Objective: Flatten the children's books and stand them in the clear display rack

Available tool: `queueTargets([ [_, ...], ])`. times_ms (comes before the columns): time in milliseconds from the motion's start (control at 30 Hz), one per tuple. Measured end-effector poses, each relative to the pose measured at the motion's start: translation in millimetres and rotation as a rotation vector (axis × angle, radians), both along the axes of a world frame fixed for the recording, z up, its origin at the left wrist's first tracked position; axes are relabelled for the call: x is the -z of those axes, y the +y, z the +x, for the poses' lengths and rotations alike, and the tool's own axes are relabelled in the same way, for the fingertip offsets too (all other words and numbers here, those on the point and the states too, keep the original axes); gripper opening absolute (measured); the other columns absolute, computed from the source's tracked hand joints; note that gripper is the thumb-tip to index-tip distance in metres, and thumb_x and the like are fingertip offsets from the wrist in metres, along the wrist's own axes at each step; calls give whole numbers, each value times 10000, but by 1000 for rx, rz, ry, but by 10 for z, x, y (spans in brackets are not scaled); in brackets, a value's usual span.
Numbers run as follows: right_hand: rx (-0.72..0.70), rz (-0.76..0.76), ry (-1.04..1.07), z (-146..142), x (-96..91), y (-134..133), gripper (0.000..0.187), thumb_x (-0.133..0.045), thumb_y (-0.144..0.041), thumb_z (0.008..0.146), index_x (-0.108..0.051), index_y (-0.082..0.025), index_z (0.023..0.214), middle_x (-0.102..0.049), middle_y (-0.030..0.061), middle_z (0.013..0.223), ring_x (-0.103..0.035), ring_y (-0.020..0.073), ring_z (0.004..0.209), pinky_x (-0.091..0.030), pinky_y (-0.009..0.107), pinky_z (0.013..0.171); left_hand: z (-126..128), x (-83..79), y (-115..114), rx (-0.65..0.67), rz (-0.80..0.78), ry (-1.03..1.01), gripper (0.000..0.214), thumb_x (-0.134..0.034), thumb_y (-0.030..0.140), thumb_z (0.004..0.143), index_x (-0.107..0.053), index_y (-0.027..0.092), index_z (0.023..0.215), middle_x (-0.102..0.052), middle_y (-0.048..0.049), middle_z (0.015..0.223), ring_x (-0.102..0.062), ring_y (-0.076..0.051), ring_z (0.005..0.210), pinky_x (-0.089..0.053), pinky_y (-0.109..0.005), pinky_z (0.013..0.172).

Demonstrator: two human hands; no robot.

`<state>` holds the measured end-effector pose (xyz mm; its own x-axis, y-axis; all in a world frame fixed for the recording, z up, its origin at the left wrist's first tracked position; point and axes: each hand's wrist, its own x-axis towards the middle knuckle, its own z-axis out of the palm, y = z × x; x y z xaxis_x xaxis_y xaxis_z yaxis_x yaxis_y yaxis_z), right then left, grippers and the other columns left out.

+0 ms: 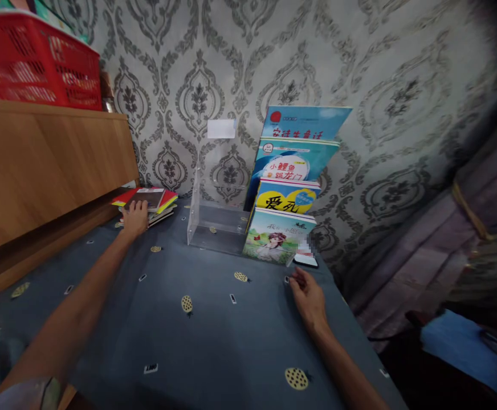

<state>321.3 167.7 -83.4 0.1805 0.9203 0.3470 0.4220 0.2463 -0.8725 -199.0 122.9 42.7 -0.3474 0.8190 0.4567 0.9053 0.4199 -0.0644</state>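
My left hand (135, 217) reaches far out and rests on the near edge of a stack of books (150, 200) lying flat at the back left of the blue patterned tablecloth (197, 336); its fingers lie on the top book. My right hand (307, 295) rests on the cloth with fingers loosely curled, just in front of a clear acrylic tiered stand (214, 225). The right half of the stand holds several picture books (289, 188) standing in steps. A phone (306, 261) lies beside the lowest book, close to my right fingertips.
A wooden headboard or cabinet (47, 165) runs along the left, with a red plastic basket (39, 60) on top. Patterned wallpaper (402, 85) is behind the stand. Purple curtains (466, 228) hang at right, past the table's edge.
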Motion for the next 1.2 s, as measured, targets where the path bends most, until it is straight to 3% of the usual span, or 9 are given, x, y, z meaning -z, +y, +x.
queueTargets([
  [100, 3, 11, -12, 2, -14, -5, 495, -579, -429, 735, -680, -153, 1134, -746, 148, 1015, -711, 293, 917, -564, 490, 890, -110, 4, 58, -3, -57, 15, 549, -300, 82, 895, -451, 61, 1422, -505, -278, 1445, -420, -421, 1368, -282, -734, 1041],
  [233, -10, 22, -41, 6, -21, -8, 459, -584, -433, 735, -702, -166, 1089, -753, 142, 1031, -712, 292, 927, -564, 482, 891, -158, -51, 67, 18, -122, 125, 502, -289, 67, 909, -513, 67, 1359, -593, -269, 1332, -543, -395, 1240, -283, -703, 1049],
  [467, -36, 11, -65, -19, -75, -46, 442, -563, -444, 735, -714, -157, 1036, -745, 156, 1040, -704, 302, 941, -555, 486, 891, -86, -125, -126, 46, -219, 252, 465, -276, 78, 926, -521, 23, 1317, -642, -271, 1220, -627, -393, 1091, -306, -652, 1026],
  [967, -71, 14, -181, -37, -152, -90, 409, -533, -407, 760, -736, -159, 1015, -726, 146, 998, -683, 280, 875, -542, 454, 838, 342, 98, -814, 128, -247, 260, 563, -375, 76, 867, -484, 8, 1415, -586, -309, 1322, -603, -411, 1151, -316, -607, 1060],
  [1200, -88, 27, -203, -37, -196, -112, 355, -529, -375, 761, -744, -181, 967, -722, 115, 959, -660, 255, 842, -537, 411, 797, 844, 381, -1504, 203, -279, 107, 514, -405, 116, 898, -538, 129, 1394, -600, -252, 1344, -604, -383, 1183, -323, -587, 1092],
])
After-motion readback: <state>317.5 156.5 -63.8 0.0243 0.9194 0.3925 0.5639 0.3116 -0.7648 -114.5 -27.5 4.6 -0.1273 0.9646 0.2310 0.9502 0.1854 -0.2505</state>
